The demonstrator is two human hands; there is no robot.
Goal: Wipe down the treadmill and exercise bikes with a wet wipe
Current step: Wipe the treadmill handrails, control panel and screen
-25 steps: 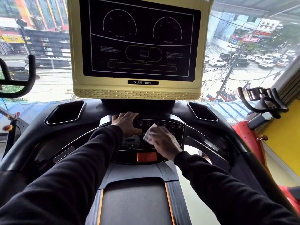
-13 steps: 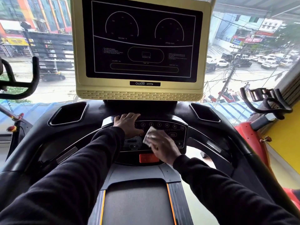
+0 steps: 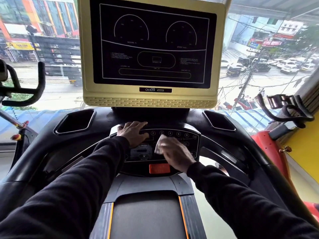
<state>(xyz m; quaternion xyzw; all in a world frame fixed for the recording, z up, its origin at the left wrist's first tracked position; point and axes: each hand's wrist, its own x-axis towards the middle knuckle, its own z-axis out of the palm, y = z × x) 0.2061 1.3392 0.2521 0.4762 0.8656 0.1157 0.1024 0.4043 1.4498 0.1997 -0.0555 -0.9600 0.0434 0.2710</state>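
Right hand kept a pinching grip on the wet wipe, pressing it against the treadmill keypad. Just left of that grip, the left hand lay flat, fingers straight, on the keypad's upper edge. Below the grip sat an orange button; beyond it rose the gold-framed screen, with bike handlebars off to the right.

Relative to the button panel: left half covered by left hand resting flat, right half by right hand pressing the wet wipe. Directly behind, blocked by the gold display housing. Open recesses either side: left tray, right tray. Flanked beyond by curved handrails. Orange stop button below, unobstructed.
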